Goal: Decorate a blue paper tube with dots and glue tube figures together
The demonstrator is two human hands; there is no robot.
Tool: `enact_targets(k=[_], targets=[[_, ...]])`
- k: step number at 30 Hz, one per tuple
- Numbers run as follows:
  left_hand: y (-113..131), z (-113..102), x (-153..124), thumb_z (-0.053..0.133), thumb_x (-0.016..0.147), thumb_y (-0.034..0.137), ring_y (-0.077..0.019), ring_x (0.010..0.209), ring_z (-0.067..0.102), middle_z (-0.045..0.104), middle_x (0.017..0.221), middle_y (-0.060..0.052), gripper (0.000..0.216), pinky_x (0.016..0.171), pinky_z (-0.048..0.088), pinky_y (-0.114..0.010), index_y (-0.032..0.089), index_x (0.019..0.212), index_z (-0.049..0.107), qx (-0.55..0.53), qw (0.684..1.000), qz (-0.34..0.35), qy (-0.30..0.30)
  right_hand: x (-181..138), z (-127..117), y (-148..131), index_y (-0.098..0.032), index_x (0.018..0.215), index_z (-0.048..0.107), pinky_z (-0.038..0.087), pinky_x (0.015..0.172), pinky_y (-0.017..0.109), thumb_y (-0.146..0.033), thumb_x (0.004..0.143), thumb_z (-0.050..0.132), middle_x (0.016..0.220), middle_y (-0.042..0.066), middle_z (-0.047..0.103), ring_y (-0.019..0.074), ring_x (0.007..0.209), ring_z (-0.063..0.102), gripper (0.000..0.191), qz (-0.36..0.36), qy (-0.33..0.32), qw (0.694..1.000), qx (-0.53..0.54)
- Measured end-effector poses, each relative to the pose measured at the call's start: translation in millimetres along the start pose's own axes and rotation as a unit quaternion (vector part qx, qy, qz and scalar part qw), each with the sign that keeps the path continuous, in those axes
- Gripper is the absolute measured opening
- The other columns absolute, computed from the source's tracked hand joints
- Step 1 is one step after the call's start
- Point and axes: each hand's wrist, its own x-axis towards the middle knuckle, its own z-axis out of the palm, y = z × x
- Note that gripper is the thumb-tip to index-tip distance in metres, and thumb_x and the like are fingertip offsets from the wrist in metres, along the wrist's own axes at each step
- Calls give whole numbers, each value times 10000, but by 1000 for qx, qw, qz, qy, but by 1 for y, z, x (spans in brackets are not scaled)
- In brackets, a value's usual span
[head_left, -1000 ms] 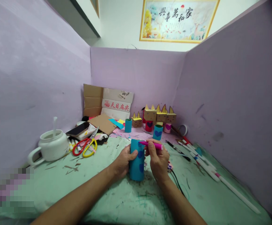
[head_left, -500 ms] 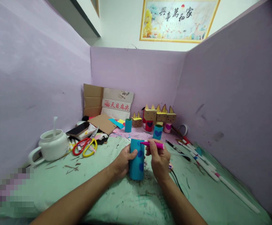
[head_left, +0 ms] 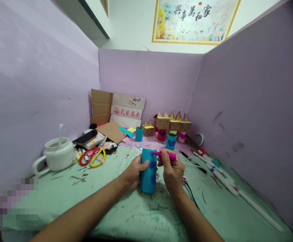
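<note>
A blue paper tube [head_left: 145, 179] with darker blue spots down its right side is held upright in front of me. My left hand [head_left: 133, 170] grips it from the left, thumb across its front. Between the fingers of my right hand [head_left: 173, 171] is a magenta marker [head_left: 170, 155], pointing left. Its tip touches or nearly touches the tube near the top, beside a small dark outline. Behind the tube stand a short blue tube with a heart [head_left: 171, 142] and a plain short blue tube [head_left: 139, 134].
Cardboard animal heads [head_left: 162, 122] stand at the back. To the left are scissors with red and yellow handles [head_left: 98, 158], a phone [head_left: 85, 138] and a white mug [head_left: 60, 158]. White-barrelled markers [head_left: 220, 174] lie along the right wall. Cardboard [head_left: 102, 107] leans against the back wall.
The whole view has shifted slightly. Both hands keep their hold on the tube and the marker, and the marker tip stays near the tube's top with little visible movement.
</note>
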Motion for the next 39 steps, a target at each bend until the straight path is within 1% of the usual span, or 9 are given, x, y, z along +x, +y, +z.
enact_targets(k=[2,7,12,15,20,24,28,33,39], targets=[[0,0,0,870,593,415,-227,782,640,686,890,-84,631,717,482,-341,163,1111,612,1,1000,1,1,0,0,0,-156,859,657,486,482,269,-510,859,613,596,-10,616,139,504,568,357,3,-1,1000,1],[1,2,0,887,564,416,-201,734,628,682,822,-67,644,699,487,-326,153,1081,609,0,1000,-7,20,1,-1,1,-153,853,657,484,476,267,-521,851,617,576,-12,615,140,494,568,370,14,28,999,-4],[3,4,-2,892,555,418,-182,722,614,674,826,-57,642,713,490,-325,158,1067,605,-2,1000,-4,16,1,-1,2,-149,862,663,499,493,276,-524,847,621,590,-4,629,147,509,587,377,9,13,1000,-12],[3,4,-2,888,565,416,-171,696,600,665,807,-50,639,706,488,-325,156,1075,605,1,1000,-3,17,1,-1,2,-149,859,663,494,488,276,-525,852,615,588,-3,626,147,505,583,380,6,21,1000,-14],[3,4,-2,887,561,423,-178,698,603,666,814,-56,667,707,487,-333,149,1095,598,2,1000,-3,14,1,-1,2,-144,864,667,499,500,279,-539,838,626,604,3,636,148,512,591,397,9,17,1000,-10],[2,3,-2,885,562,423,-199,737,616,671,833,-67,678,702,486,-336,148,1109,593,2,1000,-7,15,2,0,2,-145,859,661,494,495,278,-545,837,621,587,-2,626,151,511,588,402,19,29,999,-4],[1,2,0,869,600,407,-190,741,611,676,883,-74,643,723,483,-335,151,1125,600,0,1000,5,6,0,1,1,-150,849,663,493,514,280,-526,853,609,601,-2,624,147,523,582,380,6,8,1000,-13],[1,2,0,871,599,404,-183,753,606,678,934,-82,642,765,485,-346,152,1129,609,-2,1000,9,-2,0,1,0,-156,843,657,484,509,273,-493,872,599,595,-9,615,145,521,574,343,-9,-20,1000,-8],[1,2,0,869,602,402,-198,767,614,675,885,-79,651,743,491,-346,149,1133,590,5,1000,5,3,1,-2,3,-154,874,665,484,524,281,-496,870,602,615,-3,618,148,537,575,348,-11,-5,1000,-16]])
